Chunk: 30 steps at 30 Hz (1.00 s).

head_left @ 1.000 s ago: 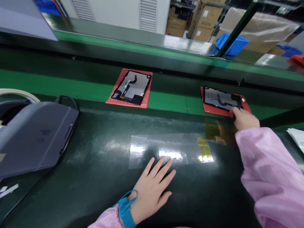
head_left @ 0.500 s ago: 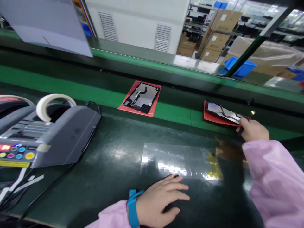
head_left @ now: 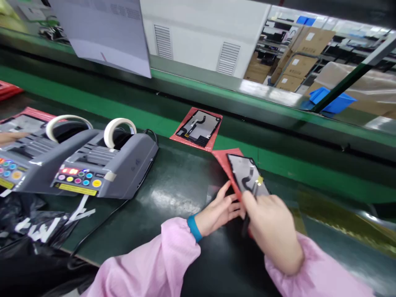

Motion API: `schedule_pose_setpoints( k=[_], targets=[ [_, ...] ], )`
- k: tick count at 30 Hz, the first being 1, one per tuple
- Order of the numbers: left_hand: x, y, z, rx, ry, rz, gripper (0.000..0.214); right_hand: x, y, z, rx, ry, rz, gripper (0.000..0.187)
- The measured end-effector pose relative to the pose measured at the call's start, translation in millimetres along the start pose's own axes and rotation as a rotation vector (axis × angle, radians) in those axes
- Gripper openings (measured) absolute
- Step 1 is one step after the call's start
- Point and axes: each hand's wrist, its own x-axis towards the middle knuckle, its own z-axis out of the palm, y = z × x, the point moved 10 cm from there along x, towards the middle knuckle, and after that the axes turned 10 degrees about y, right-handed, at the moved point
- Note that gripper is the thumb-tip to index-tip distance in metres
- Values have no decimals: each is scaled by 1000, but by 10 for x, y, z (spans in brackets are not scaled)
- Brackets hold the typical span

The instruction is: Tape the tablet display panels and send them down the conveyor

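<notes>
A flat display panel [head_left: 244, 171] with a grey back and a black ribbon cable lies on a red wrapping sheet [head_left: 228, 156], both tilted above the bench. My right hand [head_left: 272, 227], closed and a little blurred, grips their near edge. A slim dark tool [head_left: 246, 225], its kind unclear, sticks out below the same hand. My left hand [head_left: 221, 208], wearing a blue wrist strap [head_left: 194, 228], reaches the sheet's left edge with its fingers apart; some fingertips are hidden there. A second panel [head_left: 201, 128] rests on its own red sheet on the green strip behind.
Two grey tape dispensers [head_left: 114, 169] with white tape rolls stand at left. Another person's hand [head_left: 12, 137] is beyond them, near another panel [head_left: 23, 123]. Tape scraps [head_left: 46, 229] and a black cable [head_left: 102, 225] lie in front. A yellowish film [head_left: 343, 218] lies at right.
My right hand has brought the panel and red sheet from the far right to the middle. My left hand has moved up to the sheet's edge. The view has swung left.
</notes>
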Motion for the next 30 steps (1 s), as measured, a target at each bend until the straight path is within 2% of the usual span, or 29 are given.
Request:
schedule_pose_setpoints(
  k=[2,4,7,9,11,13,15,16,18,20,22,24,30],
  targets=[
    [40,6,-131,53,86,8,68,-47,-258,50,73,5,-27,27],
    [72,59,-258,189,162,48,60,-99,-304,54,164,8,-7,26],
    [97,315,-388,488,239,256,64,-209,-64,-55,368,6,111,22],
    [96,488,-419,671,263,409,67,-314,183,-147,543,10,232,25],
    [93,577,-440,793,280,495,68,-447,398,-152,754,3,380,24],
    [71,619,-453,894,309,538,71,-597,526,-18,994,-19,540,35],
    [9,677,-435,1023,355,594,74,-736,571,202,1236,-9,695,48],
    [-38,728,-408,1095,382,643,76,-804,592,329,1330,18,785,48],
    [-147,855,-306,1226,407,781,78,-941,619,586,1449,79,974,36],
    [-208,915,-167,1320,323,889,79,-1052,593,805,1512,94,1126,25],
    [-190,863,-76,1369,166,881,78,-1095,517,943,1571,50,1184,25],
    [-144,755,-63,1379,45,789,78,-1103,458,1004,1621,2,1189,27],
    [-186,507,-30,1211,-46,571,83,-1146,438,1009,1640,-34,1211,35]
  ],
)
